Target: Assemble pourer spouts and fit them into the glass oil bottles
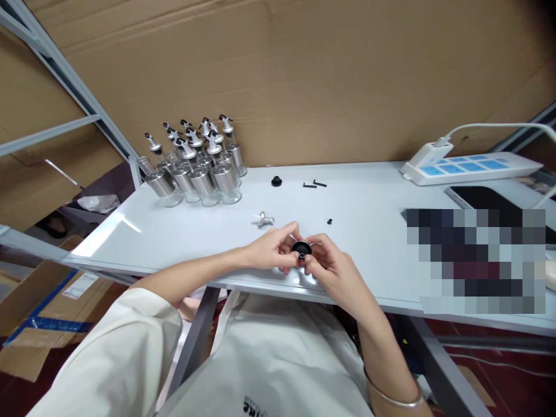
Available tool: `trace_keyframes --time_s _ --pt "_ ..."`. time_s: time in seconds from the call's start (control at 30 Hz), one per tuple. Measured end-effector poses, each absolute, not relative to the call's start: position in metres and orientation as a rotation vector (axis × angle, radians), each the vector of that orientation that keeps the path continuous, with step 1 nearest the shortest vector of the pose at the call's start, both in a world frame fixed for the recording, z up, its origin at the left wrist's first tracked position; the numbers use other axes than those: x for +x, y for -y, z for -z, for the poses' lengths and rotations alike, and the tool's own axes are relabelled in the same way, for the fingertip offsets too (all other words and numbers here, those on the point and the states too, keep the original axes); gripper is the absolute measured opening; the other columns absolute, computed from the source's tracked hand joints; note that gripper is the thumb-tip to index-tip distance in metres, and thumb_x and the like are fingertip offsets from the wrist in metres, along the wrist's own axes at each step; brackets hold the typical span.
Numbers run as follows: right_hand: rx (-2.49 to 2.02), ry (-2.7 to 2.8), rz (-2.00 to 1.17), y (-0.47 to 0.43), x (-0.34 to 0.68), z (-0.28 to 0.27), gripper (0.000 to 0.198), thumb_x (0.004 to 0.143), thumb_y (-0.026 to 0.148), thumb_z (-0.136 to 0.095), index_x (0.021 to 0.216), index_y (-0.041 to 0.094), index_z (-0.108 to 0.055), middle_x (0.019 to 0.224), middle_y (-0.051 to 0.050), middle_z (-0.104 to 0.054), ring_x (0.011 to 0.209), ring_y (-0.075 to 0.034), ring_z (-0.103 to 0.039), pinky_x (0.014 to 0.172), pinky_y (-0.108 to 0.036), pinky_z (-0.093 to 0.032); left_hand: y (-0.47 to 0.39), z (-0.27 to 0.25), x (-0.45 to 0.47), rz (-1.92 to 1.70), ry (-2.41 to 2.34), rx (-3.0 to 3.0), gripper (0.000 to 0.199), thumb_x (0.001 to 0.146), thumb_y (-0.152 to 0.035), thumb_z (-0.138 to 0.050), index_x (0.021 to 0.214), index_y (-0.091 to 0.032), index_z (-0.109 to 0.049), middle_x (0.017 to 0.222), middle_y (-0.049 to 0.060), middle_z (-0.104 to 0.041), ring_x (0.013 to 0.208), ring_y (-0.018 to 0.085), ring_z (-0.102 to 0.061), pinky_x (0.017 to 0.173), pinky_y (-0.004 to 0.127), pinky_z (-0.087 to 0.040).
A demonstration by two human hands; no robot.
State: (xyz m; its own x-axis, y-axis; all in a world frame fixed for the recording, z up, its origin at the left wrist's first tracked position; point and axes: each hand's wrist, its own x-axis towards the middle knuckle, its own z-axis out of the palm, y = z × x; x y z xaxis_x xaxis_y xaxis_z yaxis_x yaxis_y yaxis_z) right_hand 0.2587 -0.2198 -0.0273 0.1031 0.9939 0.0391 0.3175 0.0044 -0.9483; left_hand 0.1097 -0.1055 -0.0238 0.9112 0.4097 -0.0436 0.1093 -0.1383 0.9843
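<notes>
Both hands meet above the front edge of the table. A round bottle spout part [302,248], with a silver rim, black underside and small ring at its near side, is pinched between them. My left hand [278,249] grips its left side, thumb near the ring. My right hand [329,262] holds the right side with thumb and fingers. Just beyond them lies a silver pour spout [263,219] on its side. A small black plug [329,221] rests to the right. Farther back are a black stopper [277,181] and two thin black levers [319,183].
Several glass oil bottles [202,184] with steel sleeves and spouts stand close together at the back left. A power strip [473,167] with a plugged charger and a phone [490,202] lie on the right. Cardboard [304,81] walls the back of the white table [365,231].
</notes>
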Motion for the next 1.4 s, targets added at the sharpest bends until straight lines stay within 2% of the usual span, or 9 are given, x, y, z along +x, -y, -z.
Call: trace_keyframes --time_s 0.17,0.33,0.53,0.7,0.9,1.0,1.07,1.23,1.4 --pt "-1.490 1.384 -0.930 0.219 0.259 0.029 0.014 0.085 0.035 -0.050 0.094 0.024 -0.049 0.066 0.005 -0.056 0.059 -0.012 -0.046 0.057 -0.025 -0.036 0.105 0.024 0.109 -0.259 -0.382 1.765 0.028 0.077 -0.027 -0.063 0.090 -0.020 -0.039 0.067 -0.003 -0.064 0.047 0.009 -0.060 0.043 0.017 -0.045" --pt "-1.484 1.403 -0.936 0.219 0.259 0.033 0.014 0.086 0.033 -0.049 0.096 0.024 -0.046 0.070 0.004 -0.057 0.061 -0.013 -0.048 0.059 -0.026 -0.038 0.106 0.026 0.109 -0.300 -0.368 1.792 0.029 0.072 -0.021 -0.063 0.089 -0.020 -0.040 0.067 -0.004 -0.063 0.045 0.008 -0.059 0.043 0.017 -0.045" --pt "-1.298 1.339 -0.930 0.219 0.260 0.039 0.020 0.090 0.032 -0.046 0.109 0.025 -0.045 0.081 0.001 -0.061 0.072 -0.015 -0.058 0.068 -0.029 -0.046 0.105 0.028 0.109 -0.535 -0.299 1.847 0.032 0.079 -0.032 -0.066 0.099 -0.017 -0.047 0.067 -0.002 -0.062 0.047 0.006 -0.056 0.046 0.015 -0.044" --pt "-1.348 1.270 -0.823 0.217 0.260 0.041 0.023 0.086 0.034 -0.054 0.106 0.023 -0.052 0.091 -0.003 -0.064 0.077 -0.016 -0.061 0.071 -0.030 -0.048 0.103 0.028 0.110 -0.767 -0.278 1.963 0.032 0.081 -0.039 -0.067 0.097 -0.015 -0.054 0.068 -0.002 -0.060 0.054 0.007 -0.056 0.051 0.016 -0.044" --pt "-1.429 1.199 -0.716 0.215 0.259 0.040 0.035 0.078 0.036 -0.063 0.110 0.023 -0.057 0.086 -0.002 -0.062 0.071 -0.015 -0.059 0.067 -0.031 -0.050 0.100 0.032 0.112 -0.898 -0.305 2.120 0.023 0.085 -0.034 -0.060 0.091 -0.012 -0.062 0.068 0.000 -0.060 0.054 0.006 -0.052 0.053 0.018 -0.047" --pt "-1.393 1.163 -0.687 0.217 0.258 0.040 0.032 0.077 0.034 -0.064 0.106 0.024 -0.058 0.090 -0.002 -0.062 0.071 -0.014 -0.060 0.068 -0.031 -0.051 0.099 0.033 0.113 -0.923 -0.295 2.174 0.021 0.085 -0.032 -0.059 0.089 -0.013 -0.063 0.070 0.001 -0.061 0.056 0.007 -0.053 0.055 0.018 -0.048" --pt "-1.366 1.165 -0.699 0.217 0.258 0.039 0.028 0.077 0.032 -0.065 0.103 0.024 -0.058 0.083 0.000 -0.062 0.070 -0.014 -0.060 0.068 -0.030 -0.052 0.099 0.032 0.113 -0.925 -0.295 2.204 0.021 0.086 -0.033 -0.059 0.090 -0.013 -0.064 0.071 0.001 -0.062 0.057 0.007 -0.054 0.057 0.019 -0.048" --pt "-1.329 1.082 -0.704 0.217 0.257 0.039 0.029 0.071 0.032 -0.073 0.096 0.024 -0.060 0.077 0.001 -0.065 0.069 -0.015 -0.062 0.071 -0.031 -0.052 0.097 0.030 0.112 -0.879 -0.213 2.226 0.024 0.088 -0.036 -0.056 0.101 -0.016 -0.062 0.084 0.004 -0.062 0.067 0.010 -0.057 0.062 0.021 -0.051" --pt "-1.310 0.983 -0.732 0.217 0.257 0.039 0.030 0.068 0.032 -0.076 0.092 0.023 -0.061 0.074 0.000 -0.068 0.071 -0.017 -0.065 0.074 -0.034 -0.052 0.094 0.035 0.112 -0.804 -0.143 2.163 0.040 0.080 -0.038 -0.068 0.113 -0.019 -0.056 0.104 0.007 -0.058 0.077 0.011 -0.061 0.069 0.025 -0.056"
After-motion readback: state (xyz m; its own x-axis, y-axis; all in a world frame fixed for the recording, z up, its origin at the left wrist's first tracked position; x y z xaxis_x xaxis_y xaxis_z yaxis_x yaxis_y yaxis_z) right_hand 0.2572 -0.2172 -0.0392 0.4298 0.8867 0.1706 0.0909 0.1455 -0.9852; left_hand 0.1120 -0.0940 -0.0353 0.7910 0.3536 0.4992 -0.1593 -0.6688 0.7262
